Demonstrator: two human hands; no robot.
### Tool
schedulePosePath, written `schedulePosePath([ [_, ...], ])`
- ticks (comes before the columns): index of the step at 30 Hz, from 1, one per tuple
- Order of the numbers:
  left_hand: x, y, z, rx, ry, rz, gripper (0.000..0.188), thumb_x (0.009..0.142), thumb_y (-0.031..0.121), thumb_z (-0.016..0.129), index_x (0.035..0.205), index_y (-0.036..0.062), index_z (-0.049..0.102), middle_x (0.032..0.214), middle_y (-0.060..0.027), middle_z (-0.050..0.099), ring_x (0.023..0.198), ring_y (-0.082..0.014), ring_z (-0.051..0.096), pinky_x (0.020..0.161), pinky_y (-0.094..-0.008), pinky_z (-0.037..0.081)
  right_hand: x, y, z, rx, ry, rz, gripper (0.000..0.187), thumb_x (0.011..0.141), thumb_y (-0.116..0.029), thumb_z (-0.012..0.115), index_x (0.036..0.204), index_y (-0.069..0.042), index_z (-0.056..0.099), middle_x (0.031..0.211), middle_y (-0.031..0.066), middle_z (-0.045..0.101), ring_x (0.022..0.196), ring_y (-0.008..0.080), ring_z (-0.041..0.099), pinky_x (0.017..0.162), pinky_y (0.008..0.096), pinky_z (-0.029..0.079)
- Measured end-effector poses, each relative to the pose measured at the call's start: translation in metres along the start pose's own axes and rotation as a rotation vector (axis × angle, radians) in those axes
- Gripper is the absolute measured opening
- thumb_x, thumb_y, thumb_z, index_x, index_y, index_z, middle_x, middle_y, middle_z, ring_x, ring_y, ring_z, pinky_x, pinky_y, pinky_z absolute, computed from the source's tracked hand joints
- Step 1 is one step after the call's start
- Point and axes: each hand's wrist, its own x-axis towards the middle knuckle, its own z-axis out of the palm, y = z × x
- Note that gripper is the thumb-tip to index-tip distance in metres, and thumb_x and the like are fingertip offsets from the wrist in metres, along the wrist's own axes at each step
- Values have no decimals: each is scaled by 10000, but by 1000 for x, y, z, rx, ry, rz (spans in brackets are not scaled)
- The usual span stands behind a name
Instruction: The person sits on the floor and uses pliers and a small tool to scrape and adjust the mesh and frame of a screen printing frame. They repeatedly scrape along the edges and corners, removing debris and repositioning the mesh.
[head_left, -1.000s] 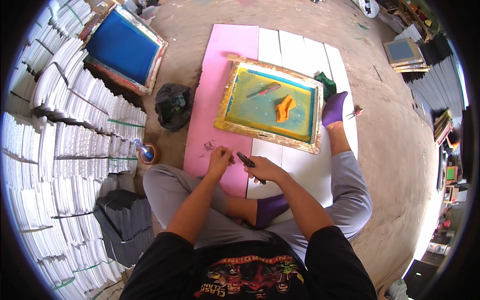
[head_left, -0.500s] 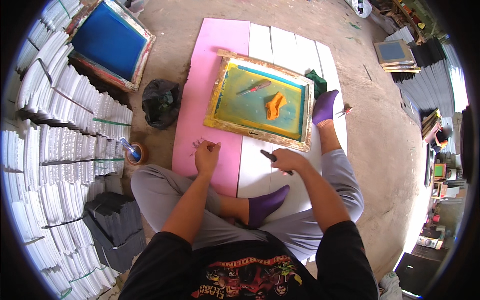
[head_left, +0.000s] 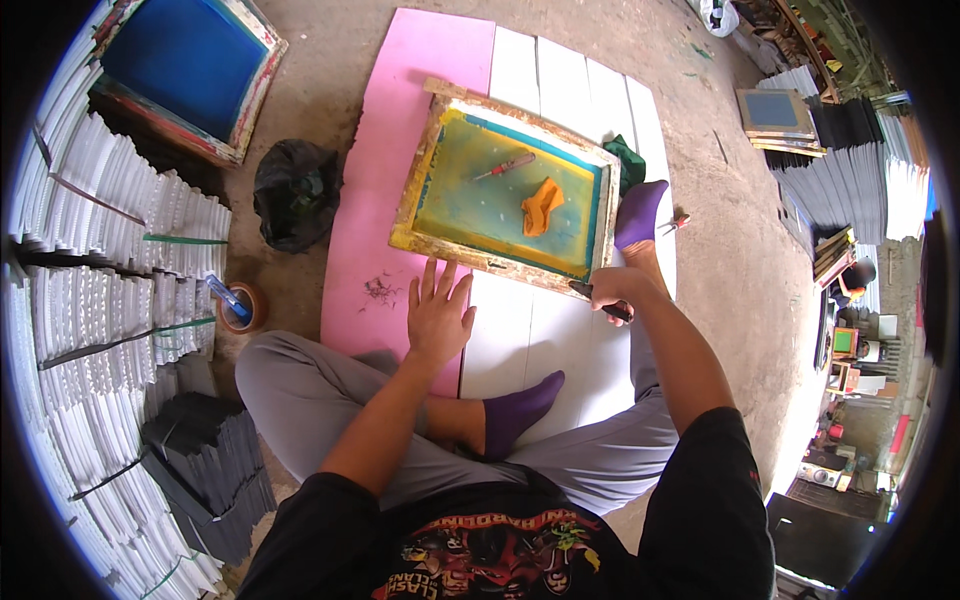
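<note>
I sit cross-legged on the floor in grey trousers and purple socks. My left hand [head_left: 438,315] lies flat with fingers spread on the pink sheet [head_left: 395,150], just below the near edge of a wooden printing frame [head_left: 418,205] with a yellow-green mesh. My right hand [head_left: 612,292] is closed around a dark-handled tool [head_left: 600,298] at the frame's near right corner, beside my right foot [head_left: 638,212]. On the mesh lie a red-handled screwdriver [head_left: 505,166] and an orange rag [head_left: 541,205].
White boards [head_left: 545,330] lie under the frame. A black plastic bag [head_left: 293,192], a tape roll with a blue tool [head_left: 240,305], a blue-mesh frame [head_left: 190,60] and stacks of white panels [head_left: 110,270] are at my left. More stacks and frames [head_left: 800,130] stand at the right.
My right hand carried the dark tool from beside my left hand out to the frame's near right corner. My left hand flattened on the pink sheet. The view shifted.
</note>
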Motion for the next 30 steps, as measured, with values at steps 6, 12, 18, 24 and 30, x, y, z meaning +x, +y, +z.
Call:
schedulePosePath([
  [6,-4,-7,5,-5,-132,-82,583,870,327,796,1390,119,637,1685,-108,313,1577,-383,218,1220,-646,260,-19,-28,-3,-46,14,45,380,968,-107,603,1297,81,578,904,235,721,734,316,749,622,452,622],
  [12,-4,-4,7,-14,-123,-86,590,863,335,801,1387,118,639,1680,-110,322,1575,-382,230,1213,-638,275,0,-30,-9,-9,-14,165,279,969,-132,638,1164,58,578,861,205,689,676,304,700,612,480,575],
  [18,-6,-7,8,-9,-99,-72,577,850,326,810,1363,110,658,1670,-103,343,1569,-377,246,1204,-631,295,-10,-48,-7,-372,11,82,282,926,-57,533,1149,75,647,839,167,715,695,257,722,617,414,607],
  [24,-5,-6,6,-15,-100,-76,580,836,321,823,1350,102,668,1680,-91,331,1565,-374,260,1201,-622,306,-18,-14,31,-60,250,-69,230,864,-26,525,1014,82,662,750,152,699,561,228,678,499,358,564],
  [30,-7,-5,2,8,-127,-81,578,836,316,821,1353,105,669,1696,-90,309,1569,-373,255,1206,-612,303,1,6,77,225,519,-203,255,890,-131,562,1073,28,639,759,184,708,527,274,682,496,420,557],
])
